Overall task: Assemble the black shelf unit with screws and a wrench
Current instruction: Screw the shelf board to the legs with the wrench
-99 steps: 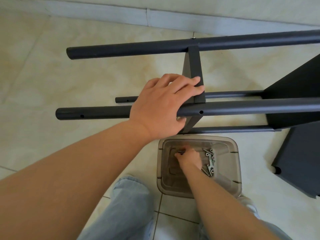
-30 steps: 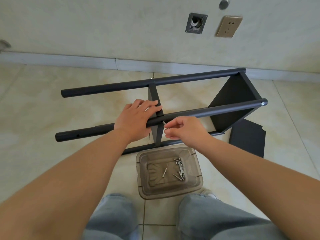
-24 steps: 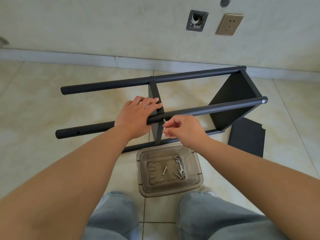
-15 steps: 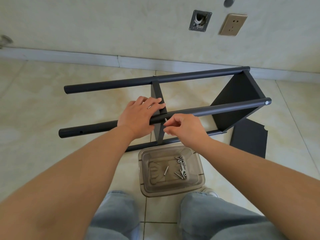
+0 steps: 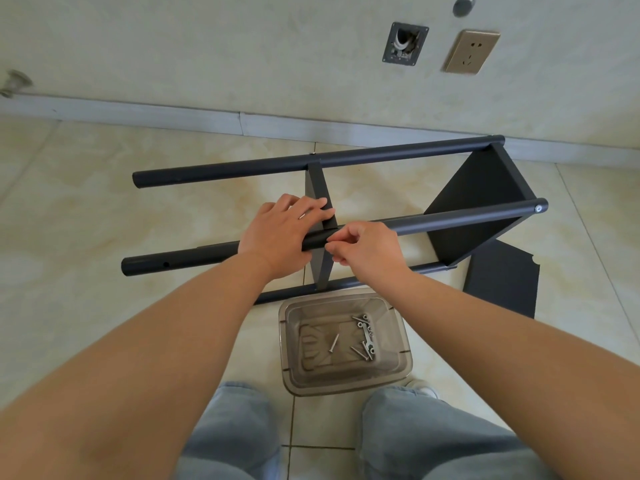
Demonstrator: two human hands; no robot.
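Two bare hands at the near pole of the black metal shelf unit (image 5: 478,199), which lies on its side on the tiled floor (image 5: 86,202). Right hand (image 5: 367,251): fingers (image 5: 334,241) pinched at the pole; what they hold is hidden. Left hand (image 5: 280,237): wrapped round the pole beside the middle shelf panel. Near: translucent grey plastic bin (image 5: 398,372) holding loose silver screws (image 5: 334,342) and a small wrench (image 5: 367,340). Right: loose black panel (image 5: 502,278), flat on the floor.

Four black poles (image 5: 398,155) lying across floor, three panels (image 5: 485,202) showing, one tray (image 5: 401,344) holding several loose screws (image 5: 334,342).
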